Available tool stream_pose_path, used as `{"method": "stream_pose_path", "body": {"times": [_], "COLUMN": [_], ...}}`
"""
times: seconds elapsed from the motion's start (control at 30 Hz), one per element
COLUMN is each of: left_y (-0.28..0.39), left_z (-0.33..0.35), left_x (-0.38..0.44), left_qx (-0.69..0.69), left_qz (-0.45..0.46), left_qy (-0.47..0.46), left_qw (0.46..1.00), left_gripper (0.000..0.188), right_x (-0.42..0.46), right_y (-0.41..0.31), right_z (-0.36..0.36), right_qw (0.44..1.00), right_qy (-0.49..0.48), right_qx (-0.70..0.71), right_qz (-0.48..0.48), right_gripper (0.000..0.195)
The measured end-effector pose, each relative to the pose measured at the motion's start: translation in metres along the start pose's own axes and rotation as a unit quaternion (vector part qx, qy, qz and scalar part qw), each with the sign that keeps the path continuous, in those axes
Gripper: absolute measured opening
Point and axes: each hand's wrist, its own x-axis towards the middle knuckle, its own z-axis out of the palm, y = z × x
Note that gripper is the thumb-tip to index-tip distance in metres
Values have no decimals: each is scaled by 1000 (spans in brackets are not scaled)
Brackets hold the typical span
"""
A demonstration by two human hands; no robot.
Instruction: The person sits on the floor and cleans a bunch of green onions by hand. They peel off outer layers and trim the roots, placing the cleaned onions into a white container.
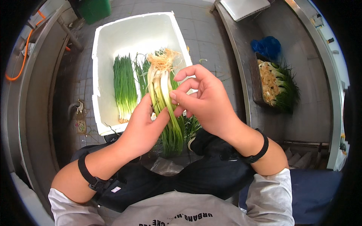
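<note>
My left hand (145,124) is closed around a bunch of scallions (162,84), held roots up with the green leaves hanging down between my knees. My right hand (200,96) is at the right side of the bunch, thumb and fingertips touching or nearly touching a pale stalk; whether they pinch it cannot be told. Behind the bunch stands a white foam box (97,70). In its left part lies a neat bundle of green scallions (125,87), roots toward me. More green leaves (142,69) lie in the box, partly hidden by the held bunch.
On the right, a metal counter or trough (308,84) holds a dark basket (256,84) of root-on scallions (278,84), a blue plastic bag (265,47) and a white tray (244,7). Loose greens (192,124) lie below my right hand. A green bin (94,10) and orange hose (25,56) are at upper left.
</note>
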Motion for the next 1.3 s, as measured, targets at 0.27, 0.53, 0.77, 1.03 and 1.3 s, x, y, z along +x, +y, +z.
{"method": "stream_pose_path", "body": {"times": [0.27, 0.53, 0.77, 1.03, 1.3], "left_y": [10, -1, 3, 3, 6], "left_z": [8, 4, 4, 2, -2], "left_x": [0, -2, -3, -3, -3], "left_qx": [-74, -64, -50, -25, -15], "left_qz": [-24, -41, -67, -55, -72], "left_qy": [-56, -68, -68, -75, -89], "left_qw": [995, 995, 994, 995, 993], "left_gripper": [37, 38, 40, 40, 39], "right_x": [1, 6, 9, 12, 16], "right_y": [-2, 12, 12, 14, 16], "right_z": [1, 1, 0, -3, -4], "right_qw": [995, 959, 924, 904, 902], "right_qy": [46, 60, 85, 77, 86], "right_qx": [6, -124, -175, -216, -219], "right_qz": [-86, -247, -329, -360, -363], "right_gripper": [37, 28, 20, 17, 9]}}
